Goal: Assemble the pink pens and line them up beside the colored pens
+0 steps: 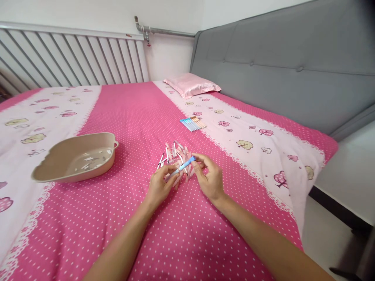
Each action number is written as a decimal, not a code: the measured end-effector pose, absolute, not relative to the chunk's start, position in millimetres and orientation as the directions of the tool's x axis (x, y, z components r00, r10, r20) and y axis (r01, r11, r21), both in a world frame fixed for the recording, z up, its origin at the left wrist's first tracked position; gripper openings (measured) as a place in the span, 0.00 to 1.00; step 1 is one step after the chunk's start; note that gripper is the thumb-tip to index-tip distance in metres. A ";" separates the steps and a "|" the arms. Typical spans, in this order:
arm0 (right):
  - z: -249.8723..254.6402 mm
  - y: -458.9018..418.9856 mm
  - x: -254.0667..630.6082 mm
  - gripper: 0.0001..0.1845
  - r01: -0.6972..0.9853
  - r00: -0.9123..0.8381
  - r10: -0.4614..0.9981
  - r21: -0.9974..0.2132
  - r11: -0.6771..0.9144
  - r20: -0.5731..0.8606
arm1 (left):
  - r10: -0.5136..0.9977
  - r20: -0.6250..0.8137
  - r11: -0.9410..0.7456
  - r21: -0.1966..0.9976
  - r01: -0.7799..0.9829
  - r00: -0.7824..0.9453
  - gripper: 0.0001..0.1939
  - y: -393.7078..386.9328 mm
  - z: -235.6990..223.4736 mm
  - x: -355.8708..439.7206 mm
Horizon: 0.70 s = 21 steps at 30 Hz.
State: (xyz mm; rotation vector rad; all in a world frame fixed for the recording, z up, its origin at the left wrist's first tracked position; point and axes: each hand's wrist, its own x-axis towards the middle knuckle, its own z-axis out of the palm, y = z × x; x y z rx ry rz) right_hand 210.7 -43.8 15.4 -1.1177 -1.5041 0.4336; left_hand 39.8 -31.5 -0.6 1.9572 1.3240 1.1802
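A slim blue pen [185, 164] is held slantwise between my two hands, its darker blue end to the right. My left hand [160, 183] pinches its paler lower end with thumb and fingers. At the darker end, my right hand [209, 177] has closed its thumb and forefinger on it. Just behind and under the hands lies a loose pile of pink and white sticks [170, 153], some with dark tips; the hands hide part of it. Farther back, a neat row of several pens [193, 123] runs from blue to brown.
To the left stands a beige plastic basin [73, 177] with several small white and grey pieces inside. A pink pillow [191, 84] rests near the grey headboard [272, 70]. The pink dotted bedspread [123, 105] spreads beneath everything. A white radiator [73, 58] lines the wall.
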 end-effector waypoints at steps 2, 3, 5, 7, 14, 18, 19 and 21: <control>16.4 -43.9 210.5 0.14 0.407 0.116 0.818 -0.778 0.479 0.563 | 0.913 0.380 -0.403 0.778 0.482 0.150 0.08 -31.3 -0.9 39.7; 16.9 -43.9 210.5 0.14 0.409 0.117 0.816 -0.776 0.480 0.566 | 0.914 0.377 -0.400 0.781 0.480 0.148 0.08 -31.2 -1.0 39.8; 17.7 -43.7 210.5 0.14 0.408 0.115 0.814 -0.774 0.484 0.570 | 0.918 0.371 -0.393 0.788 0.475 0.144 0.08 -31.3 -1.1 40.1; 17.9 -43.3 210.4 0.14 0.401 0.113 0.812 -0.774 0.490 0.572 | 0.919 0.369 -0.390 0.791 0.471 0.140 0.08 -31.4 -1.3 40.2; 15.3 -42.7 209.7 0.15 0.390 0.118 0.813 -0.780 0.490 0.570 | 0.917 0.368 -0.394 0.783 0.482 0.151 0.07 -31.6 -2.3 39.8; 15.0 -43.2 208.6 0.16 0.365 0.097 0.832 -0.798 0.480 0.546 | 0.923 0.356 -0.380 0.802 0.460 0.142 0.07 -32.1 0.2 40.7; 15.0 -43.4 208.3 0.17 0.358 0.092 0.839 -0.804 0.475 0.537 | 0.927 0.351 -0.371 0.813 0.448 0.131 0.07 -32.0 0.6 40.8; 14.8 -43.9 207.8 0.19 0.351 0.091 0.850 -0.815 0.461 0.519 | 0.935 0.341 -0.348 0.834 0.429 0.096 0.08 -31.6 0.3 40.7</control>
